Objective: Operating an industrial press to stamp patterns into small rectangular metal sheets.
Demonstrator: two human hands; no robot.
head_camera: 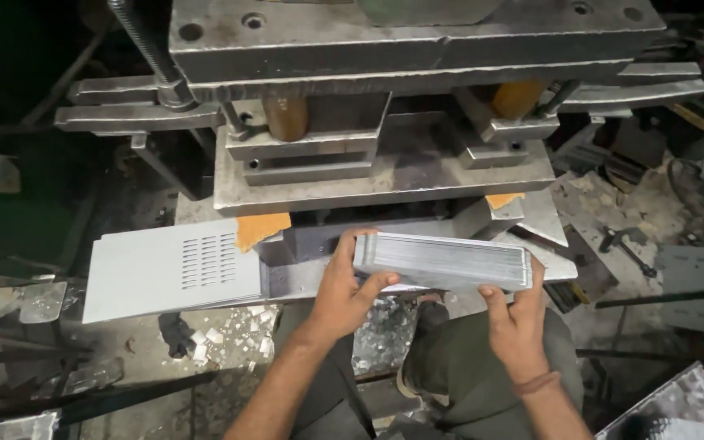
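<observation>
While you sit before the heavy grey steel press (385,155), your left hand (344,289) and right hand (515,314) clamp opposite ends of a grey stack of thin metal sheets (442,261), held just below the die; a louvred grey sheet (173,269) lies left.

Heavy steel press bed (385,175) in worn grey plate, bolt holes near the edges. Directly on the lower ledge — a grey sheet-metal panel (169,269) punched with rows of louvre slots, lying flat and overhanging to the left. Scraps of orange cardboard (261,228) tucked beneath the die plates. Below, a dirty floor (148,350) scattered with small bright metal offcuts (230,338).
</observation>
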